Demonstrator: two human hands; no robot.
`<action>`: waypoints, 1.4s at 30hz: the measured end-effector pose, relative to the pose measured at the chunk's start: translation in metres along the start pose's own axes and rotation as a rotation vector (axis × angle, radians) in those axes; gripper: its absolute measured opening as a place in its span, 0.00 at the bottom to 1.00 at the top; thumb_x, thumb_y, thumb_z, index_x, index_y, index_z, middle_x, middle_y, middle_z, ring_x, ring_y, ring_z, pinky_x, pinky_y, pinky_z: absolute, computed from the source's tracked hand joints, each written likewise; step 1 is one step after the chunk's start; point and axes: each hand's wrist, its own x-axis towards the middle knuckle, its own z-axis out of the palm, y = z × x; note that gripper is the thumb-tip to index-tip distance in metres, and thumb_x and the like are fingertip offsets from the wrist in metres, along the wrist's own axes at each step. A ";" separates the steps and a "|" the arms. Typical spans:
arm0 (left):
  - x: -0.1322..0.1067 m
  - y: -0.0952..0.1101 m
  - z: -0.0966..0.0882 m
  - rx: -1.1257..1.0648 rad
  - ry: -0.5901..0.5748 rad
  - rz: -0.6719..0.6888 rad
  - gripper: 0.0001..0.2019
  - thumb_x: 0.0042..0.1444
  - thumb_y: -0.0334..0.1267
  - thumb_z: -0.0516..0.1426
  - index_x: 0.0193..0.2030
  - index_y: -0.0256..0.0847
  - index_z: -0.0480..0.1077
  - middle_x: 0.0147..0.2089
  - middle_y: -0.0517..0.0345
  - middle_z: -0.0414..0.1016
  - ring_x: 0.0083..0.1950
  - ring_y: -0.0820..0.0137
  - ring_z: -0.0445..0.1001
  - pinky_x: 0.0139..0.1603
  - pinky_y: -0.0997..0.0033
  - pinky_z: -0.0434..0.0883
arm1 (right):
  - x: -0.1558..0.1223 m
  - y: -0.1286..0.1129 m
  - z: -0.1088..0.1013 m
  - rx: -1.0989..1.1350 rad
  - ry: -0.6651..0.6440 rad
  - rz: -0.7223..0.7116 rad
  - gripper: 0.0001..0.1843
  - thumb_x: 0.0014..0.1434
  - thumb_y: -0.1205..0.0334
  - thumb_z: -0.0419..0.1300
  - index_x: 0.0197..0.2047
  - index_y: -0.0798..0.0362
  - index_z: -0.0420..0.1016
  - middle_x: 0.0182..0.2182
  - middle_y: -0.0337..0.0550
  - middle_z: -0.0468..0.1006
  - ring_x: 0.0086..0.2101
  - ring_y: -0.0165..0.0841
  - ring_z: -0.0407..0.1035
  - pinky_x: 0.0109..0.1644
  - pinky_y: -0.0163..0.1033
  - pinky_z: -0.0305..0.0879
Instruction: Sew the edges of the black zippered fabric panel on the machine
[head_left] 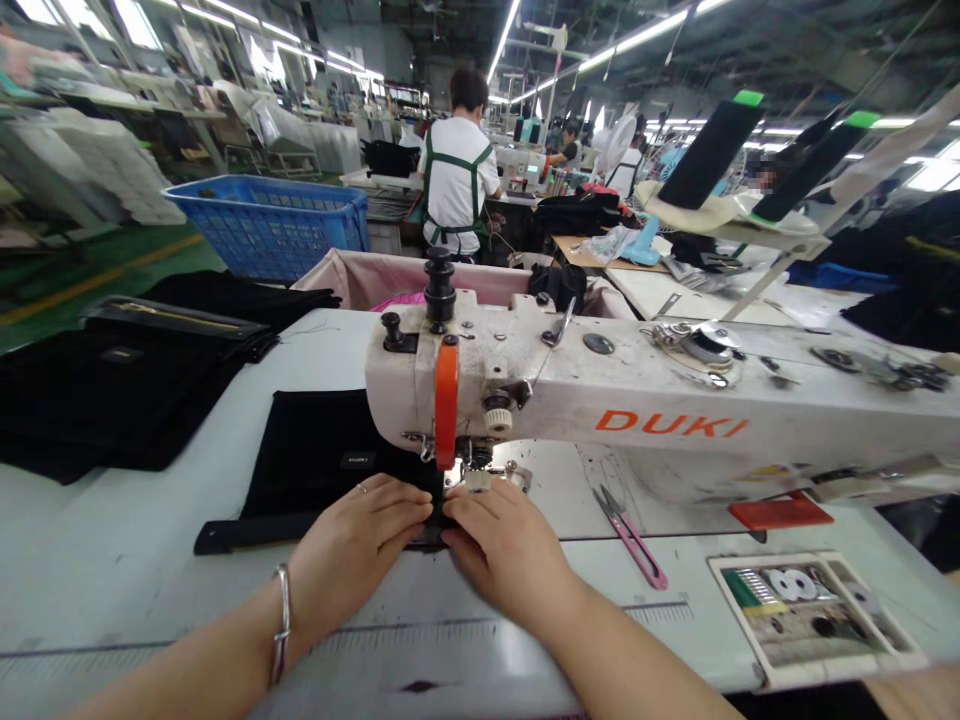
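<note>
A white DUKI sewing machine (645, 400) stands across the table, its needle area just behind my fingers. A black fabric piece (315, 455) with a small label lies flat under the machine head, with a black strip (247, 533) running out to the left. My left hand (356, 545) lies on the fabric's near edge with fingers pressed together, a ring on one finger and a bracelet at the wrist. My right hand (499, 545) presses the same edge right beside the presser foot (480, 478). The fingertips of both hands nearly meet.
Pink thread snips (634, 540) lie right of my right hand. A small tray (814, 610) sits at the front right. Stacked black fabric (112, 390) lies on the left. A blue basket (266, 225) and a person in a white shirt (457, 170) are behind.
</note>
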 end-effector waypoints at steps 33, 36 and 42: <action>0.032 -0.029 0.017 0.042 0.119 -0.103 0.09 0.64 0.37 0.58 0.37 0.43 0.80 0.38 0.54 0.83 0.43 0.61 0.79 0.50 0.61 0.76 | 0.008 0.005 0.011 -0.085 -0.013 0.059 0.16 0.65 0.74 0.55 0.53 0.56 0.75 0.45 0.49 0.78 0.41 0.43 0.65 0.46 0.46 0.67; 0.033 -0.028 0.016 0.039 0.116 -0.106 0.09 0.63 0.37 0.58 0.37 0.43 0.80 0.37 0.55 0.83 0.43 0.62 0.79 0.50 0.61 0.76 | 0.008 0.006 0.011 -0.088 -0.022 0.058 0.16 0.64 0.75 0.55 0.53 0.55 0.75 0.47 0.49 0.78 0.42 0.44 0.64 0.48 0.47 0.67; 0.033 -0.029 0.018 0.038 0.113 -0.132 0.09 0.63 0.36 0.57 0.37 0.43 0.80 0.37 0.55 0.83 0.43 0.61 0.79 0.49 0.61 0.76 | 0.008 0.005 0.013 -0.098 -0.018 0.068 0.20 0.64 0.75 0.54 0.57 0.55 0.72 0.47 0.49 0.78 0.42 0.43 0.64 0.48 0.47 0.68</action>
